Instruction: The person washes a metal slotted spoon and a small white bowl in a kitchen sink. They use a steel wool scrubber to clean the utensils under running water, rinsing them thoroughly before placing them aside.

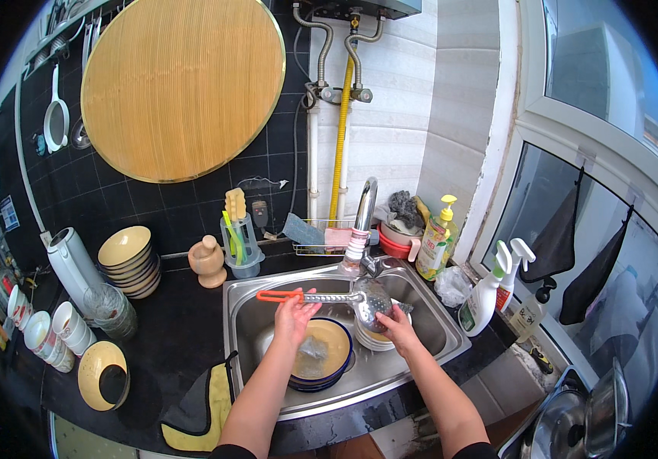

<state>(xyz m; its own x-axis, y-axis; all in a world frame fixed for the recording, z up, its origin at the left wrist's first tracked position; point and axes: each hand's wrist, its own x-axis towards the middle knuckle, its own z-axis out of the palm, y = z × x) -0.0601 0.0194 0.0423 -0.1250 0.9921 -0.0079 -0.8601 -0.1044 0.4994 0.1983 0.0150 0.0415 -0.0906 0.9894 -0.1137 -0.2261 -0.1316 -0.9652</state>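
My left hand (pixel 294 314) grips the shaft of a metal skimmer ladle with an orange handle (pixel 279 295), held level over the steel sink (pixel 246 336). The ladle's perforated bowl (pixel 372 298) sits under the faucet (pixel 362 218). My right hand (pixel 398 325) touches the lower edge of that bowl, over a stack of white plates (pixel 371 342). Below my left hand lie stacked bowls (pixel 320 356), yellow inside with a dark rim, holding cloudy water.
On the black counter at left stand stacked bowls (pixel 128 260), cups (pixel 53 329), a glass (pixel 111 310) and a yellow dish (pixel 102 375). A yellow-grey cloth (pixel 203 405) hangs over the front edge. Soap (pixel 436 241) and spray bottles (pixel 490 291) stand right of the sink.
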